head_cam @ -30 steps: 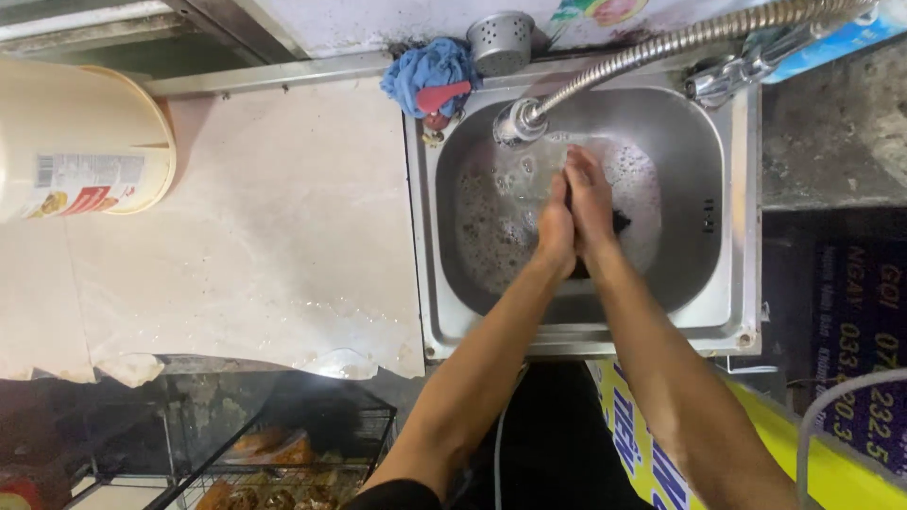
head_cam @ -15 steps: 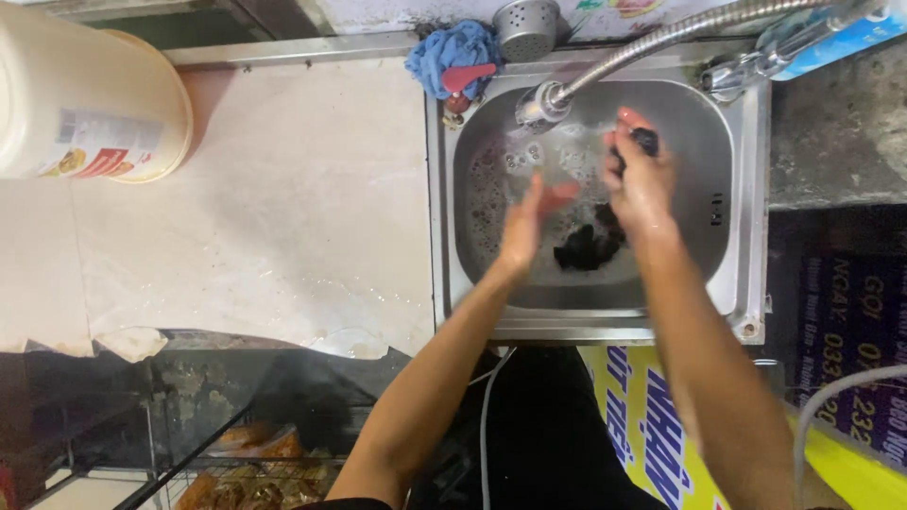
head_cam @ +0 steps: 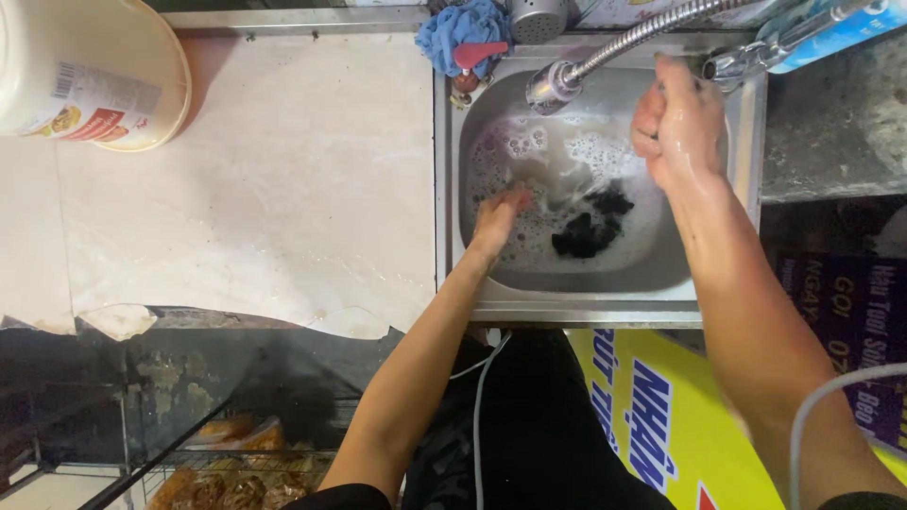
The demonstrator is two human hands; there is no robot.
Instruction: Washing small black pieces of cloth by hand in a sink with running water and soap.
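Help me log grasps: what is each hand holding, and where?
Nothing: the left hand rests open in the sink; the right hand is raised, empty.

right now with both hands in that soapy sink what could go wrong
1. The right hand is wet and raised close to the tap lever and flexible hose; it might slip off or knock them.
2. The left hand is down in the suds by the dark clump, which could wash toward the drain and clog it.
3. Water running from the spray head could splash over the sink rim onto the counter.
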